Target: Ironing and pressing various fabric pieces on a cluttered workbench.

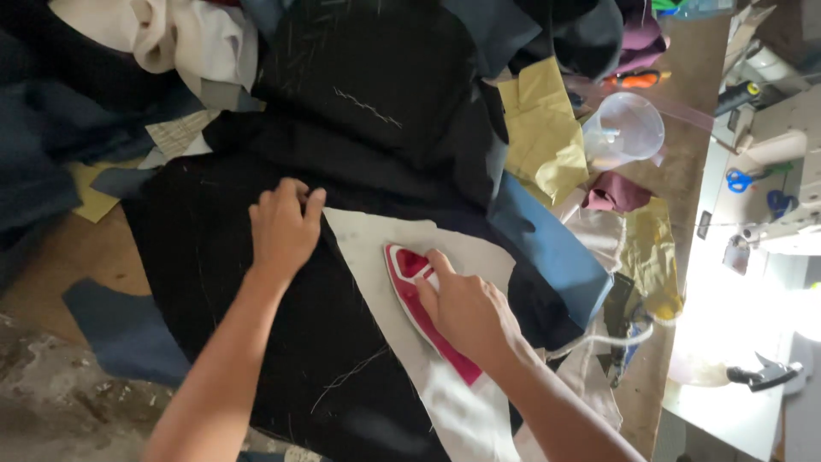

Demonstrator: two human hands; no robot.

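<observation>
Pressing pale cloth on a black garment.
The right hand (466, 312) is gripping the red-and-white electric iron (416, 295), fingers closed over its handle, resting on the white fabric strip (376, 248). The left hand (282, 227) is lying flat, fingers slightly curled, holding nothing, on the black wool cloth (256, 325). Beyond is sitting a clear plastic cup (624, 128).

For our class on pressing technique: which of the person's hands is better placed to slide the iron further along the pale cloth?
Probably the right hand: it already grips the red iron on the pale cloth. The left hand lies flat on the black fabric, apart from the iron.
</observation>
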